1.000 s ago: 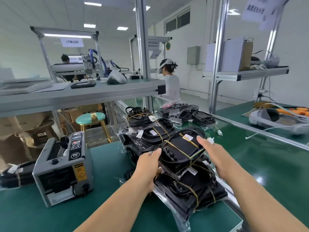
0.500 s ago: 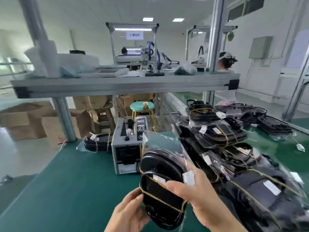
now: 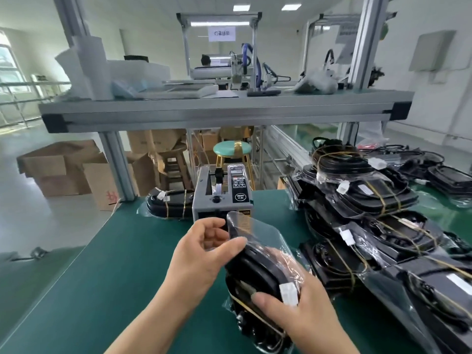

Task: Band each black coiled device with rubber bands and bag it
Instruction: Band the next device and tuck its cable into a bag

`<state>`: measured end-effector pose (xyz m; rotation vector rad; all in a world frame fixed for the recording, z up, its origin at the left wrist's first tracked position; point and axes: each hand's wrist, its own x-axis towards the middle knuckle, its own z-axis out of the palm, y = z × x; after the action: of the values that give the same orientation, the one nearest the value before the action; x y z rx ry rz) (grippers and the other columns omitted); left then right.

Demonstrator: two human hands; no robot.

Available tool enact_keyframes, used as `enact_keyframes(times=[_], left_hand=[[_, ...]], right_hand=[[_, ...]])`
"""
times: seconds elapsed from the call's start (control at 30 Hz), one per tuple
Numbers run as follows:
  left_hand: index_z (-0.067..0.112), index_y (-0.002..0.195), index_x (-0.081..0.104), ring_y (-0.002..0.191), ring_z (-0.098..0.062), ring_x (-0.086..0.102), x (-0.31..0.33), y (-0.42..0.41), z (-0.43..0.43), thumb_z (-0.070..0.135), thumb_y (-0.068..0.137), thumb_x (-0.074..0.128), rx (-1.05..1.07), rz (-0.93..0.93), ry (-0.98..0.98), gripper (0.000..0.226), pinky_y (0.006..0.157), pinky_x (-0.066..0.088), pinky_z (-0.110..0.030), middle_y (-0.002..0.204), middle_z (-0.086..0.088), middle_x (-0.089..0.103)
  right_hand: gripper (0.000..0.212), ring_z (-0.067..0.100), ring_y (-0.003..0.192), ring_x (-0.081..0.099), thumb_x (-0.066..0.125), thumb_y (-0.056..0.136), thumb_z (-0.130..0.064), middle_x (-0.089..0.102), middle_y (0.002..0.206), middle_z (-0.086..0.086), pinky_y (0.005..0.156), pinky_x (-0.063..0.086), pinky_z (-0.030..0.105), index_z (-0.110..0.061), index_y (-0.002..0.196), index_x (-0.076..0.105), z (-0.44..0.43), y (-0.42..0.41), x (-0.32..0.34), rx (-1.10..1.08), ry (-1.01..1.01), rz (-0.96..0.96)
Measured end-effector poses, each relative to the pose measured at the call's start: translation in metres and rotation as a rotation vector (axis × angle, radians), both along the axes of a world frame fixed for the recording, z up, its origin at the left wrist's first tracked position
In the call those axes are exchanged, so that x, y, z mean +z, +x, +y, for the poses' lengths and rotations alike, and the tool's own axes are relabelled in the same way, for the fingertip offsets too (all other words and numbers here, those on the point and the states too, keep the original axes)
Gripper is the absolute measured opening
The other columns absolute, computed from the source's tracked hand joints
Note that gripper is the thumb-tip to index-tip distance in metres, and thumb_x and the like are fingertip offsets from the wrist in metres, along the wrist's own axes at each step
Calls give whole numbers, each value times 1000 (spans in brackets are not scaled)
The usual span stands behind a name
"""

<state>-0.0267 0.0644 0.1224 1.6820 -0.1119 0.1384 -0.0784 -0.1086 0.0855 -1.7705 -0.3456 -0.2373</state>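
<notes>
Close to the near edge of the tabletop (image 3: 115, 264), the banded black device (image 3: 255, 267) is clasped low down by the right hand (image 3: 301, 310), fingers and thumb wrapped round it through the clear bag (image 3: 258, 231). The bag's open flap above is pinched between thumb and fingers of the left hand (image 3: 204, 251). If that pinch is lost, the flap could spring open before it is sealed. The white plug (image 3: 288, 293) beside the right thumb might be snagged and a rubber band (image 3: 255, 310) dragged off. Further in, the flap could be creased against the tape machine (image 3: 222, 190). Along the right edge, the heaped pile (image 3: 383, 226) could be knocked.
</notes>
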Motion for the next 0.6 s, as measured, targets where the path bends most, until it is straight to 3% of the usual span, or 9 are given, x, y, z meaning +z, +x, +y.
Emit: enact_keyframes(times=[0.1,0.23,0.3,0.37,0.43,0.5,0.6], left_hand=[[26,111,65,97,-16,65,0,10,2,35,58,93,-19,-73,70,61,87,52,-26,102,0,69],[29,132,55,106,-6,60,4,24,9,21,72,79,-156,-118,135,64,88,54,-29,117,8,64],[21,126,60,96,-11,63,6,28,11,14,72,75,-329,-61,17,56,83,54,-23,104,2,69],[14,107,72,80,-16,60,6,31,12,7,69,74,-401,-32,-167,38,74,53,-21,86,-7,64],[13,94,77,73,-16,60,4,36,13,3,67,73,-361,4,-414,29,72,55,-22,78,-8,62],[11,93,75,69,-13,64,-2,43,18,5,70,71,-237,63,-620,25,68,58,-23,75,-5,66],[8,96,73,63,-9,63,-23,54,24,13,82,72,105,205,-512,14,56,54,-19,72,-1,70]], right_hand=[[62,1,96,70,79,61,-33,74,103,-17,78,48,6,-49,118,61,-5,-2,-2,-3,-8,14],[75,-10,102,65,79,63,-19,68,111,-31,80,44,1,-39,130,51,-12,-3,-1,40,-24,47],[75,-11,104,63,78,64,-22,67,113,-32,82,42,0,-39,132,50,-13,-4,3,76,-39,52],[75,-11,113,59,76,65,-27,63,121,-32,87,40,0,-36,135,50,-12,-6,4,100,-56,30],[76,-9,120,56,77,68,-19,60,129,-29,93,40,2,-30,138,49,-11,-7,3,104,-58,9],[78,-5,115,61,76,67,-11,65,125,-24,93,44,5,-28,139,49,-11,-8,1,79,-39,-2],[78,-14,99,63,76,61,-18,67,112,-33,79,42,-4,-31,134,53,-6,-8,-1,-93,17,-63]])
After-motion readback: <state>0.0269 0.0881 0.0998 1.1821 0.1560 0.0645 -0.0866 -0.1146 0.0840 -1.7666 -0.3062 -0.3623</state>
